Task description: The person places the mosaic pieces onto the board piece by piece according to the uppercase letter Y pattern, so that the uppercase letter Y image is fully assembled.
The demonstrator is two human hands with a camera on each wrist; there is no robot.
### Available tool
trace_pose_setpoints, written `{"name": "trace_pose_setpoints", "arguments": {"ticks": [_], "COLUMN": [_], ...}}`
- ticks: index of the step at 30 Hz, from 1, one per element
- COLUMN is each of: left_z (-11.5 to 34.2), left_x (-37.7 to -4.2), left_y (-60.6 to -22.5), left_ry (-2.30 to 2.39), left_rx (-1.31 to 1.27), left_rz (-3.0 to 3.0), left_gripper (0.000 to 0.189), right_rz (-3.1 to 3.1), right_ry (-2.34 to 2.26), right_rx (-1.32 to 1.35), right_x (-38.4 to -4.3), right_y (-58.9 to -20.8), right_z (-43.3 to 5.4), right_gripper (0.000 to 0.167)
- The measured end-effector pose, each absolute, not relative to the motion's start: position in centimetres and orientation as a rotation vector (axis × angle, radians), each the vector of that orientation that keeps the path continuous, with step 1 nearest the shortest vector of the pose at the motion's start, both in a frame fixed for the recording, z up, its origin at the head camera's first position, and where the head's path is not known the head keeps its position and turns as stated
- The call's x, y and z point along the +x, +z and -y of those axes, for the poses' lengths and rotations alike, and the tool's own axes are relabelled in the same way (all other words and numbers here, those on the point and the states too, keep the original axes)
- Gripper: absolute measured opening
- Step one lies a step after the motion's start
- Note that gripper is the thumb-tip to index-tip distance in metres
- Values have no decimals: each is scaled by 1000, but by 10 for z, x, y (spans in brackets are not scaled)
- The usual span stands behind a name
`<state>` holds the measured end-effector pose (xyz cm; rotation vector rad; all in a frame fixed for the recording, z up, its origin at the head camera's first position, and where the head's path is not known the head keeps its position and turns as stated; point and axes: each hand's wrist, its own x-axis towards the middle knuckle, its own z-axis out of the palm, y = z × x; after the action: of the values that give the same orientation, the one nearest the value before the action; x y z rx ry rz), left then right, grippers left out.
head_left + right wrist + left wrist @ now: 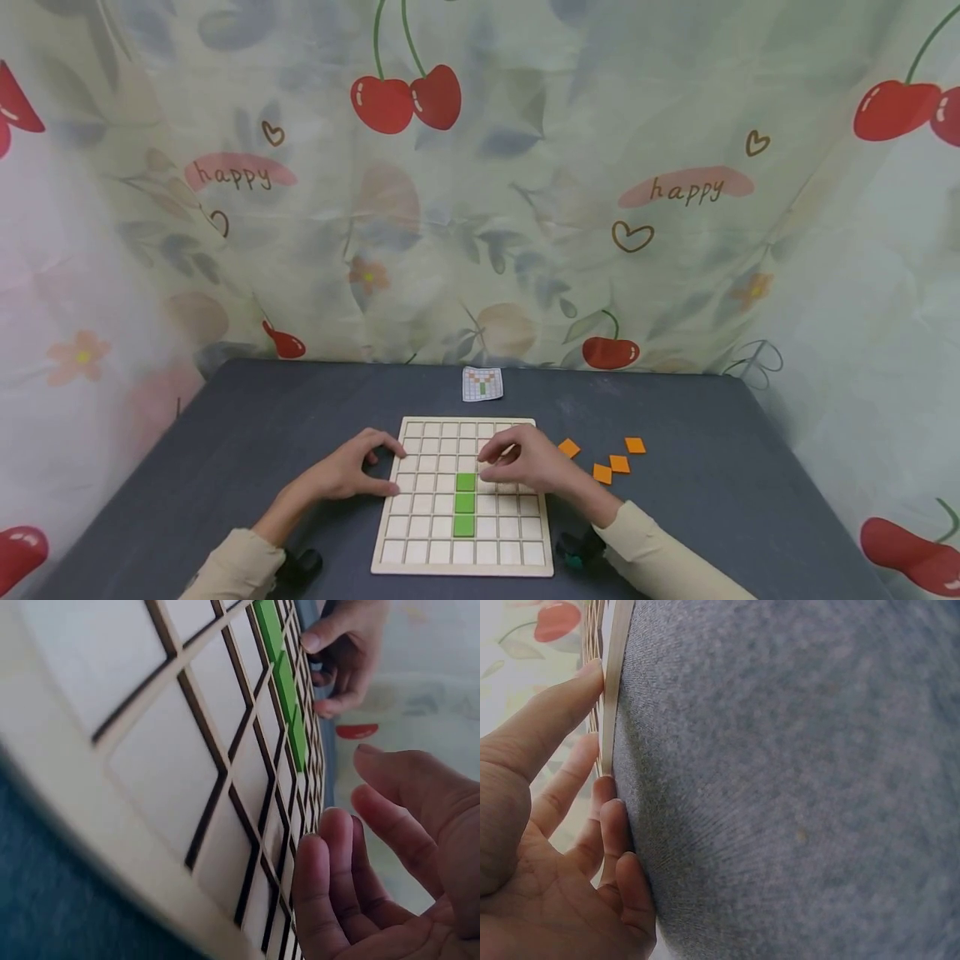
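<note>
A pale wooden grid board (461,570) lies on the dark table, with three green square tiles (465,503) in one column near its middle. My left hand (347,468) is at the board's left side, thumb and index fingertip touching the rim; the left wrist view shows its fingers along the board's edge (615,682). Over the right half of the board hovers my right hand (525,457), fingers loosely bent and thumb apart. In the right wrist view nothing shows between its fingertips (313,847), which are close over the cells, near the green tiles (283,686).
Several orange square tiles (619,464) lie scattered on the table right of the board. Behind the board is a small card (482,384) printed with a coloured grid pattern. A cherry-patterned curtain (450,250) hangs along the table's back edge and sides.
</note>
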<state>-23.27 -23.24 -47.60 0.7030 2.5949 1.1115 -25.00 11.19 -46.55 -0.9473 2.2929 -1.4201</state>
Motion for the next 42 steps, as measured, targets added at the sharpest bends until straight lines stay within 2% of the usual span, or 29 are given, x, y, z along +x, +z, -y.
{"name": "trace_pose_setpoints", "arguments": {"ticks": [23, 42], "left_z": [232, 232], "left_x": [-232, -232], "left_y": [-474, -476], "left_ry": [1121, 1118], "left_rx": [760, 717], "left_rz": [-2596, -2589], "left_gripper": [42, 41], "right_rz": [-2338, -2469], "right_ry": [-1410, -1359], "right_rx": [-937, -918], "right_x": [-259, -283], "right_y": [-460, -470], "right_z": [-190, -238], "right_gripper": [26, 32]}}
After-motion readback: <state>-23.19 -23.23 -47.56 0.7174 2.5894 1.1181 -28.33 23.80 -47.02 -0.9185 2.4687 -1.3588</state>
